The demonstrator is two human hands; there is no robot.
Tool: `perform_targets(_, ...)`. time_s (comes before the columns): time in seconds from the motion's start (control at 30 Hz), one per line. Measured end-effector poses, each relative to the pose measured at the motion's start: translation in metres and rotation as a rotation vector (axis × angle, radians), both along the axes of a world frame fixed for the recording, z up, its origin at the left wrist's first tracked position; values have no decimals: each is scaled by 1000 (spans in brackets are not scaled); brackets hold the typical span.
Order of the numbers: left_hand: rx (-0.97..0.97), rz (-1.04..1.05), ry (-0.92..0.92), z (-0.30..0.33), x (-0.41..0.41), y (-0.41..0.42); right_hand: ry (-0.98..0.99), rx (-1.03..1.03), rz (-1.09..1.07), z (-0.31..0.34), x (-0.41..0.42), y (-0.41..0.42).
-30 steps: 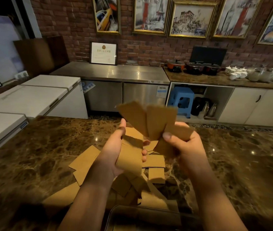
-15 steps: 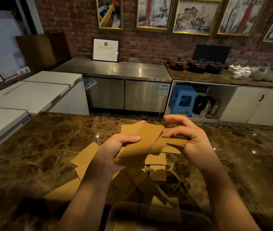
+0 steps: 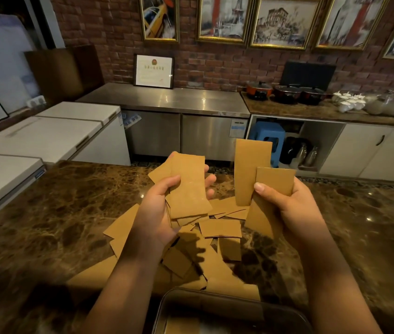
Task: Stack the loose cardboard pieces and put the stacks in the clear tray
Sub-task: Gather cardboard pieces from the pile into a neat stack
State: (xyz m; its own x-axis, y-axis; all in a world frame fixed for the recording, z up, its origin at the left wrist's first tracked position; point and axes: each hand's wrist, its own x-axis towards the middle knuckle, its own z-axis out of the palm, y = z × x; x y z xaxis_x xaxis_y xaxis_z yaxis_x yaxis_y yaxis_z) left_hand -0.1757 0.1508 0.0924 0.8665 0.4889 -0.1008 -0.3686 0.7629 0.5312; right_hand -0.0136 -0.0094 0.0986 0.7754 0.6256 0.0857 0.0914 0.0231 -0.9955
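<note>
The loose cardboard pieces (image 3: 220,229) are lying in a scattered heap on the marble table (image 3: 54,213), just beyond the clear tray (image 3: 287,312) at the near edge. The left hand (image 3: 157,213) is gripping a small stack (image 3: 187,189) of pieces above the heap, thumb across the front and fingertips curling round the far edge. The right hand (image 3: 290,208) is holding two or more separate pieces (image 3: 253,169) upright and fanned, thumb pinching them against the palm. The two hands are being held apart, with a clear gap between their bundles.

Judging by this, the gathering-and-squaring step is under way: the stack is only partly built and most pieces are waiting on the table. The next move is likely calling for the right-hand pieces to be brought over and laid flush onto the left-hand stack, edges lined up, since the lower pieces in that stack are already sitting a little askew.

The tray is showing what looks like some cardboard at its bottom near corner, though dim light is making that hard to confirm.
</note>
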Motion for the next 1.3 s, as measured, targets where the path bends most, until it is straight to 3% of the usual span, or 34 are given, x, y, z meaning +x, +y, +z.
perform_targets(0.23,106,51,-50,1,5,-4,142,76,134,3,-9,1)
perform_targets(0.5,223,130,196,1,7,-7,209,19,170,4,-17,6)
perform_targets(0.97,376,233,295,5,5,-14,479,72,251,-4,-22,16)
perform_targets(1.2,296,409,257,9,9,-13,480,3,246,-11,-23,11)
perform_targets(1.3,265,393,260,7,10,-12,481,1,199,-10,-23,12)
